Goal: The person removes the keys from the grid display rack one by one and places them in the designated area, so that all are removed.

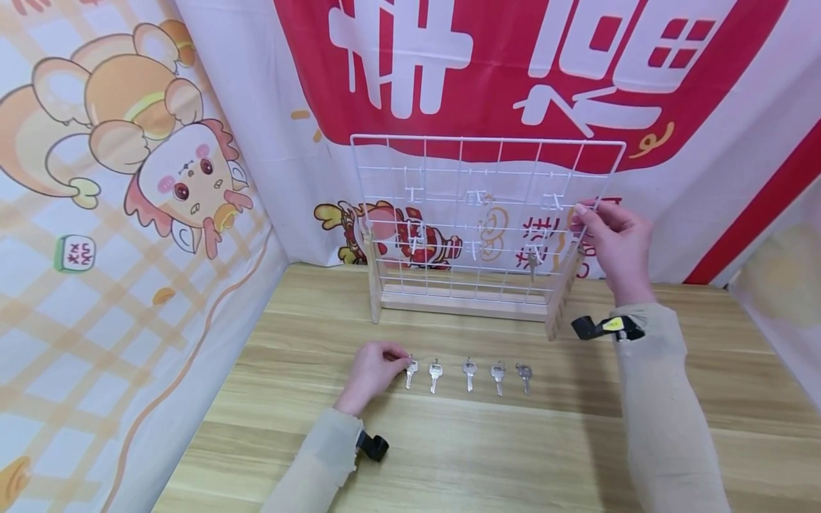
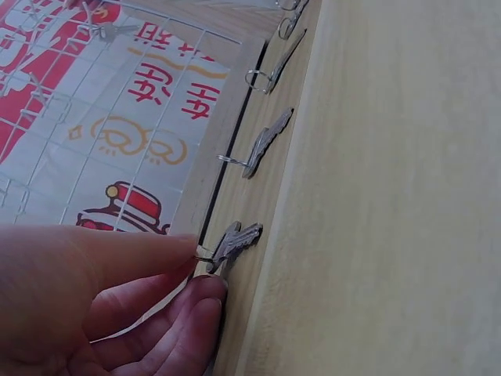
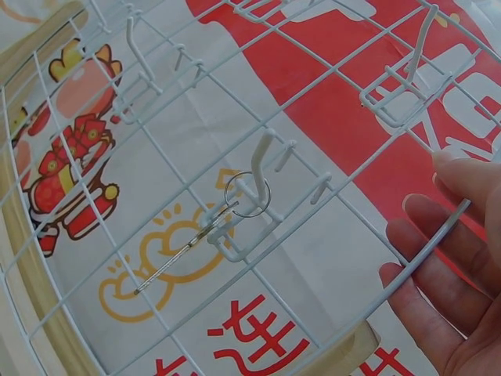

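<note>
My left hand (image 1: 377,370) pinches the ring of the leftmost key (image 1: 411,372) between thumb and forefinger. In the left wrist view that key (image 2: 235,244) lies at the fingertips, its ring partly hidden by them. My right hand (image 1: 618,239) grips the right side wire of a white wire grid rack (image 1: 487,137) set on wooden feet. From a lower right hook of the rack, one key (image 3: 188,247) hangs by its ring, left of the right hand. To the right of the pinched key, several more ringed keys (image 1: 470,375) lie in a row on the table.
The rack's wooden base (image 1: 465,305) stands on the wood-grain table (image 1: 487,449), behind the row of keys. More white hooks (image 3: 141,51) stick out from the grid in two rows. Printed cloth (image 1: 256,92) hangs at the back and left.
</note>
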Available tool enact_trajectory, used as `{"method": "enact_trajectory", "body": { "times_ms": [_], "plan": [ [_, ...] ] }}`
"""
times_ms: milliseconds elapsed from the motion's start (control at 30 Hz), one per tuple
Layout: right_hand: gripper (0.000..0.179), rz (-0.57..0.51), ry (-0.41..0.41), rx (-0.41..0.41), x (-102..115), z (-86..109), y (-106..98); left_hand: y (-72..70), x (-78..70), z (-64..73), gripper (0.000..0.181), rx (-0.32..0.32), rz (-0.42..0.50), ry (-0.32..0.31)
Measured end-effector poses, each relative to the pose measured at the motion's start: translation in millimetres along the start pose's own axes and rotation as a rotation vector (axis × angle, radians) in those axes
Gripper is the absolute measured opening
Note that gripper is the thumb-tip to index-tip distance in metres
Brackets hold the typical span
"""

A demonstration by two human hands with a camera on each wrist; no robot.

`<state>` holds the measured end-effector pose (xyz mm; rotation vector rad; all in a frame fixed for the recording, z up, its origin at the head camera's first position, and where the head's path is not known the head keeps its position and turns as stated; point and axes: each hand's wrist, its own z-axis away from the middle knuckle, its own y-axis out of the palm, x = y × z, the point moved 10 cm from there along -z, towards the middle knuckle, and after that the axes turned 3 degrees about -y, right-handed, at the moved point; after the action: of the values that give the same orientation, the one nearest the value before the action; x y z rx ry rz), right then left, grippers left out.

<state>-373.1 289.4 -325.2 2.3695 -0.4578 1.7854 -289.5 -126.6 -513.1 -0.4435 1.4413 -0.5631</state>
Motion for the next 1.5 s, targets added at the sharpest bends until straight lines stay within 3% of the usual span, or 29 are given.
{"method": "enact_trajectory", "body": {
  "times_ms": [400, 667, 900, 1000, 1233, 1500],
  "plan": [
    [0.048, 0.013, 0.006, 0.002, 1.2, 0.1, 1.5, -4.7, 4.6, -2.3, 0.006, 0.005, 0.0, -0.05],
    [0.048, 0.009, -0.005, -0.002, 2.8, -0.4, 1.6, -18.1, -6.5, -6.8, 0.024, -0.023, 0.095, -0.036],
    [0.048, 0.026, 0.006, 0.0, 1.3, 1.1, 1.5, -30.7, -42.4, -12.5, 0.032, -0.094, 0.145, 0.056],
    [0.047, 0.02, -0.003, 0.0, 1.3, 0.9, 1.1, -28.1, -63.6, -14.5, 0.033, -0.081, 0.194, 0.111],
    [0.047, 0.015, -0.016, -0.004, 1.9, 0.1, 0.1, -11.2, -113.1, -16.1, 0.037, -0.018, 0.309, 0.235],
    [0.045, -0.033, -0.011, 0.0, 1.6, 0.5, -0.4, 16.4, -147.8, -28.1, 0.037, 0.002, 0.406, 0.291]
  ]
}}
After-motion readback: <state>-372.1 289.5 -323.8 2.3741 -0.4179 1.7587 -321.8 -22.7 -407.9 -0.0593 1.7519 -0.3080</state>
